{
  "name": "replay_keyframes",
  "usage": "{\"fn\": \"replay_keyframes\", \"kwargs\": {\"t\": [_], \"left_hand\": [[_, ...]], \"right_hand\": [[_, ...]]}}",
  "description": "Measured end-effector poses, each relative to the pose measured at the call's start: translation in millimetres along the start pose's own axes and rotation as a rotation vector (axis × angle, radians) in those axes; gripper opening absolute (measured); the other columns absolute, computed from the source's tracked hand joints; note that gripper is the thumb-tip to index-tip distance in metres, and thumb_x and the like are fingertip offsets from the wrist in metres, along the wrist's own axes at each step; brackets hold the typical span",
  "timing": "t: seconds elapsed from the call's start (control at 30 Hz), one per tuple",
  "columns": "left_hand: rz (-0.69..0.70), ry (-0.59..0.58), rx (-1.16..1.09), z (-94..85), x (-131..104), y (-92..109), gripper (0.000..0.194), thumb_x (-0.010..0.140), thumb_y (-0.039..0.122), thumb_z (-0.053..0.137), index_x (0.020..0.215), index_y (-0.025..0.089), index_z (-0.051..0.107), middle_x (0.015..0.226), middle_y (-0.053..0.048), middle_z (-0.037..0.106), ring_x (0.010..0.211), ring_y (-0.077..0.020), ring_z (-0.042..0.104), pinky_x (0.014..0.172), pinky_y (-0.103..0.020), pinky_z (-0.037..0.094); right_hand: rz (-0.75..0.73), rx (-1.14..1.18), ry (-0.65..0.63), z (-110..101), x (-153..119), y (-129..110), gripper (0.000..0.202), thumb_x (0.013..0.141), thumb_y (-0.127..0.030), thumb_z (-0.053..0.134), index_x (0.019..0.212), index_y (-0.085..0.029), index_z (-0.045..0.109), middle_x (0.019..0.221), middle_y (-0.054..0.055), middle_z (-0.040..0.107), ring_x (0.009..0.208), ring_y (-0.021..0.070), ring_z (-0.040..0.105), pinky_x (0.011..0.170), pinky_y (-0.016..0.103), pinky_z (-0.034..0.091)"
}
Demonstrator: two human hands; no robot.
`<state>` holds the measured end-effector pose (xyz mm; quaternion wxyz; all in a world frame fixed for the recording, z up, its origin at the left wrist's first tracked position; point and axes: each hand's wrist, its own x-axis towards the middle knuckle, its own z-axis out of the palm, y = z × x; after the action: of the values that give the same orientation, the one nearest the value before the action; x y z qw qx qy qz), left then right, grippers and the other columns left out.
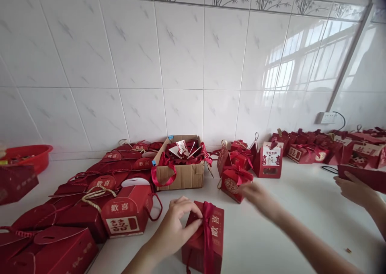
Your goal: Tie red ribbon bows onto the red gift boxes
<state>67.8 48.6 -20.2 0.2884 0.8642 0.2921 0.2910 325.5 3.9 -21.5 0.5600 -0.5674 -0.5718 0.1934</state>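
Observation:
My left hand (pixel 177 225) is closed on the top of a red gift box (pixel 218 229), thumb and forefinger right beside its dark red ribbon (pixel 207 237). The box stands on the white counter, with pale lettering on its side. My right hand (pixel 255 193) is smeared by motion, so its fingers do not show clearly. It overlaps the edge of a small red box (pixel 232 183) with a gold round emblem and a ribbon bow. Whether it touches that box I cannot tell.
An open cardboard box (pixel 181 177) holds ribbons and cards. Rows of red gift boxes (pixel 126 209) fill the left; more red boxes (pixel 307 151) line the back right. A red basin (pixel 42 157) stands far left. Another person's hand (pixel 356 189) holds a red piece at right.

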Motion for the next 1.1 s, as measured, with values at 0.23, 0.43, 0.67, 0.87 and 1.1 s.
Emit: {"fn": "replay_keyframes", "kwargs": {"t": [0.23, 0.43, 0.67, 0.87, 1.1], "left_hand": [[-0.021, 0.034, -0.041, 2.7, -1, 2, 0.005, 0.079, 0.019, 0.06, 0.076, 0.021, 0.063, 0.081, -0.002, 0.064, 0.085, -0.019, 0.059, 0.086, -0.034, 0.041], [0.0, 0.018, 0.005, 0.7, -4, 4, 0.005, 0.081, 0.02, 0.059, 0.078, 0.022, 0.062, 0.083, -0.001, 0.065, 0.089, -0.0194, 0.058, 0.088, -0.034, 0.041], [0.023, -0.023, 0.019, -3.2, -2, 2, 0.005, 0.083, 0.02, 0.056, 0.081, 0.022, 0.059, 0.088, -0.001, 0.065, 0.092, -0.0193, 0.057, 0.094, -0.036, 0.037], [-0.028, -0.071, 0.06, -6.6, 2, 2, 0.006, 0.084, 0.024, 0.052, 0.085, 0.024, 0.058, 0.094, 0.0, 0.063, 0.102, -0.0214, 0.054, 0.092, -0.034, 0.04], [-0.04, -0.109, 0.144, -7.7, 6, 9, 0.011, 0.083, 0.017, 0.047, 0.085, 0.024, 0.055, 0.087, -0.001, 0.06, 0.096, -0.02, 0.052, 0.09, -0.035, 0.04]], "right_hand": [[0.203, 0.023, -0.255, 0, -15, -16, 0.04, 0.071, -0.036, 0.055, 0.046, -0.022, 0.027, 0.046, -0.006, 0.023, 0.044, 0.009, 0.02, 0.043, 0.026, 0.016], [0.223, 0.072, -0.29, 14, -4, -12, 0.039, 0.077, -0.038, 0.049, 0.05, -0.023, 0.025, 0.048, -0.007, 0.022, 0.044, 0.0083, 0.017, 0.043, 0.026, 0.015], [0.062, 0.151, -0.362, 37, -3, -23, 0.024, 0.087, -0.043, 0.05, 0.09, -0.022, 0.061, 0.095, 0.003, 0.063, 0.093, 0.0178, 0.057, 0.081, 0.028, 0.044], [-0.19, 0.122, -0.72, 35, 1, -20, 0.038, 0.093, -0.025, 0.04, 0.13, -0.025, 0.049, 0.113, 0.006, 0.067, 0.102, 0.0196, 0.061, 0.089, 0.037, 0.047], [-0.073, -0.152, -0.577, 13, -2, -15, 0.026, 0.087, -0.03, 0.054, 0.11, -0.021, 0.062, 0.072, 0.001, 0.065, 0.055, 0.0119, 0.053, 0.052, 0.024, 0.043]]}}
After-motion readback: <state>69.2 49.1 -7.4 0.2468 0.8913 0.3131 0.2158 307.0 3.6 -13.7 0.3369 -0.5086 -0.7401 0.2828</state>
